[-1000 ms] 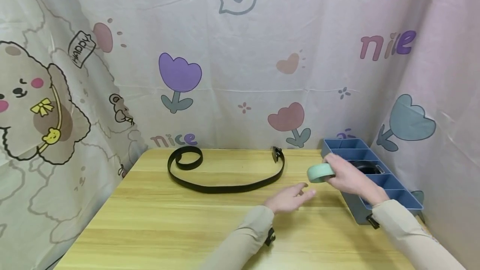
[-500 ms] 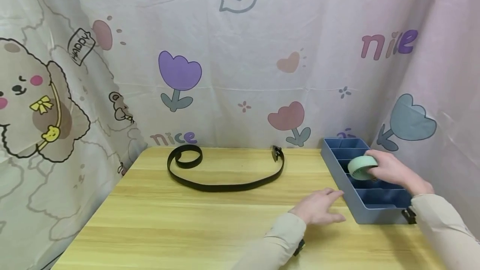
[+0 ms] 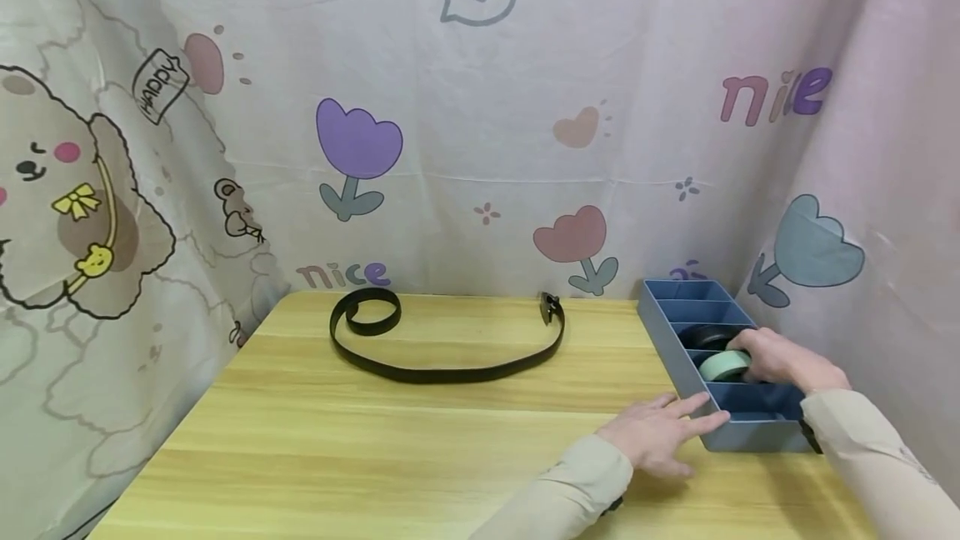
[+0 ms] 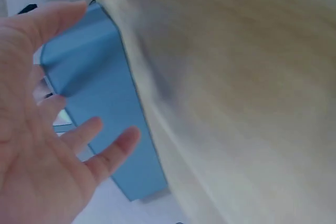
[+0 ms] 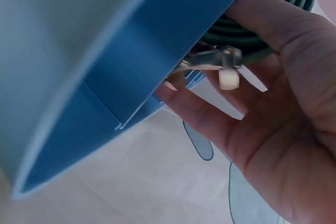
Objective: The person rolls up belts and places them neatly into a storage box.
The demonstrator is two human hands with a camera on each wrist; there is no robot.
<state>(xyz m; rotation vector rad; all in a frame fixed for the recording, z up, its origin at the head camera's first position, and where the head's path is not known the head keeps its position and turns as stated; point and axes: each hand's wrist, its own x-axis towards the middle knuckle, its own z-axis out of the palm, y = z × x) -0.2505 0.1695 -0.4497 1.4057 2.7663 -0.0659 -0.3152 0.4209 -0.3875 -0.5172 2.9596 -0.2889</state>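
A mint-green belt, rolled into a coil, sits partly inside a compartment of the blue divided box. My right hand grips this coil from its right side. In the right wrist view its green layers and metal buckle show between thumb and fingers. A black coiled belt lies in the compartment just behind. My left hand spreads its fingers at the box's near left corner. Whether those fingertips touch the wall, I cannot tell.
On the wooden table a long black belt lies in a wide curve, one end curled, its buckle end at the right. Patterned cloth hangs behind the table and on both sides. The box stands at the table's right edge.
My right hand has carried the green belt rightward from over the table and lowered it into the box. The left hand has moved right to the box's corner. The long black belt lies still.
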